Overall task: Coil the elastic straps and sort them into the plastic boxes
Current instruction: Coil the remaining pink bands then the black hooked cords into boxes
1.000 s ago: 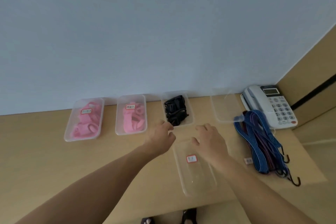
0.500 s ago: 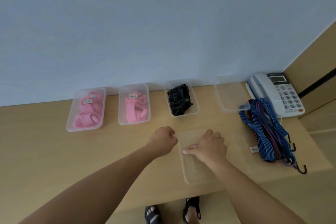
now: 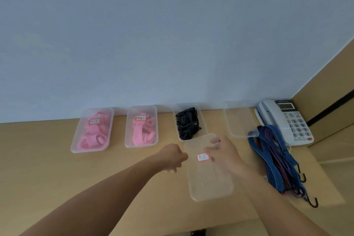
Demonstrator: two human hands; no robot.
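A clear plastic lid [image 3: 210, 182] with a small red-framed label is held over the desk, its far end close to the open box of black straps [image 3: 188, 123]. My left hand [image 3: 172, 157] is curled at the lid's left edge and pinches it. My right hand [image 3: 226, 155] grips the lid's right side, with its fingers showing blurred through the plastic. A bundle of blue and purple elastic straps [image 3: 274, 157] with metal hooks lies uncoiled on the right. An empty clear box [image 3: 238, 120] stands behind that bundle.
Two lidded, labelled boxes of pink straps [image 3: 93, 130] [image 3: 141, 126] stand at the back left against the blue wall. A white desk phone [image 3: 285, 120] sits at the back right. The wooden desk [image 3: 47, 159] ends at a front edge below the lid.
The lid lay flat near the desk's front under both hands. Now both hands hold it and have carried it farther back, towards the box of black straps.
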